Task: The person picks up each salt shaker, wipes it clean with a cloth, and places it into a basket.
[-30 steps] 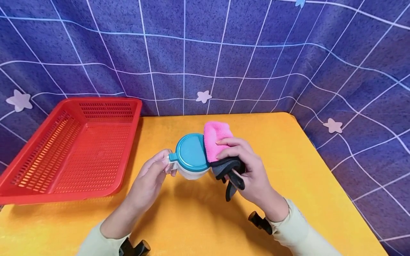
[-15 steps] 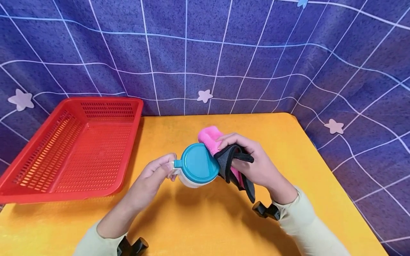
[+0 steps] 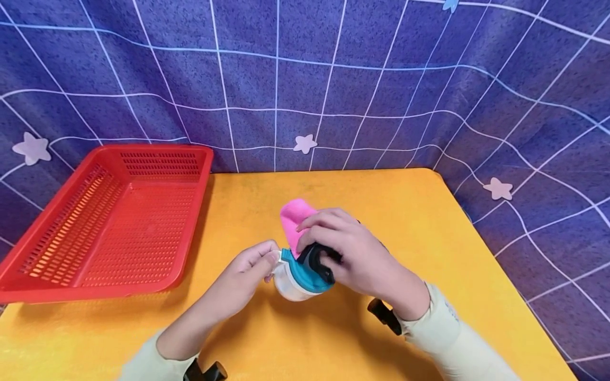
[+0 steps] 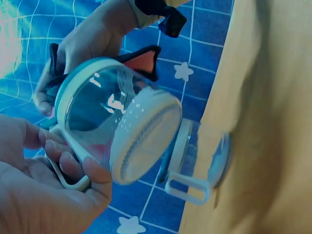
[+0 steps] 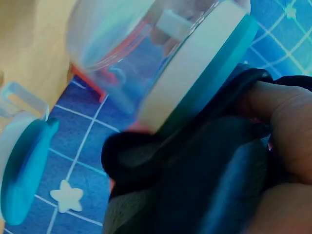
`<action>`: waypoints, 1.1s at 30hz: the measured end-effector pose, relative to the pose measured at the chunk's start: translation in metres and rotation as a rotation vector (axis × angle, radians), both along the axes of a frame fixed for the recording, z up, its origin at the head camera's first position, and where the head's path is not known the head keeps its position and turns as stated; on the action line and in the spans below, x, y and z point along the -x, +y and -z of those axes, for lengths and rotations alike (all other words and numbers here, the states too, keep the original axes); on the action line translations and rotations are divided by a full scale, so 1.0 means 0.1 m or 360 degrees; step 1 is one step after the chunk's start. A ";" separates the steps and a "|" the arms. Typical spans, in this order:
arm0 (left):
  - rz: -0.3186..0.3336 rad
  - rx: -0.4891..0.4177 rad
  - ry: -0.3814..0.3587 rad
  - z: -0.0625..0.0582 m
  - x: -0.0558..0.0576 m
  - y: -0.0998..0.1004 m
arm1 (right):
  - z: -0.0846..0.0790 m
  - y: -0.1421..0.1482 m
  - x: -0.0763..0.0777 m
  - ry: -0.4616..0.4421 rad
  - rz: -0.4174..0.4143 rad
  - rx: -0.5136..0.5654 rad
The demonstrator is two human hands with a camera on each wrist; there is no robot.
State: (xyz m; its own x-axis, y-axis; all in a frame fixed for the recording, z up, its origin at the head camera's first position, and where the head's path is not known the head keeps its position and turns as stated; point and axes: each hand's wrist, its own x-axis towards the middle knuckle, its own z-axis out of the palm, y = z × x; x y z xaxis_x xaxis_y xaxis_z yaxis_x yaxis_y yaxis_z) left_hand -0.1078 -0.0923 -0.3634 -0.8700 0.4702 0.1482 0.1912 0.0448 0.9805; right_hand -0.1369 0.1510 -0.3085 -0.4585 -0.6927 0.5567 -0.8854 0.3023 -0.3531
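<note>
My left hand grips the white handle of a clear jar with a teal lid, tilted above the table. In the left wrist view its fingers curl through the handle, and the pale jar base faces that camera. My right hand holds a bunched cloth, pink on one side and dark grey with black edging on the other. The cloth lies against the lid, covering much of it in the head view.
A red perforated basket stands at the left of the yellow table. A second handled jar with a teal lid appears in both wrist views but is hidden in the head view. A blue gridded curtain hangs behind.
The jar has come lower and tilted, its lid turning toward the right. My right hand has moved left with the cloth, from the lid's edge to over its top.
</note>
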 end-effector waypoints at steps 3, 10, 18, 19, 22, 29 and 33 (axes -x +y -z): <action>-0.0046 -0.0016 -0.0047 0.02 -0.01 0.02 | -0.01 -0.06 -0.08 0.0125 0.0045 -0.0059; -0.0164 -0.0118 -0.0079 0.03 -0.01 0.05 | 0.02 -0.08 -0.21 0.0292 0.0029 -0.0046; -0.0215 -0.0114 -0.0121 0.02 -0.03 0.05 | 0.08 0.01 -0.32 0.0298 0.0105 -0.0037; -0.0218 -0.0107 -0.0122 0.02 -0.03 0.04 | 0.09 0.02 -0.33 0.0294 0.0120 -0.0038; -0.0242 -0.0066 -0.0116 0.03 -0.04 0.03 | 0.14 0.07 -0.35 0.0266 0.0161 -0.0034; -0.0316 -0.0018 -0.0079 0.01 -0.02 -0.03 | 0.24 0.17 -0.24 0.0106 0.0209 0.0117; -0.0269 0.0022 -0.0027 -0.02 -0.02 -0.08 | 0.27 0.21 -0.12 -0.0109 0.0186 0.0250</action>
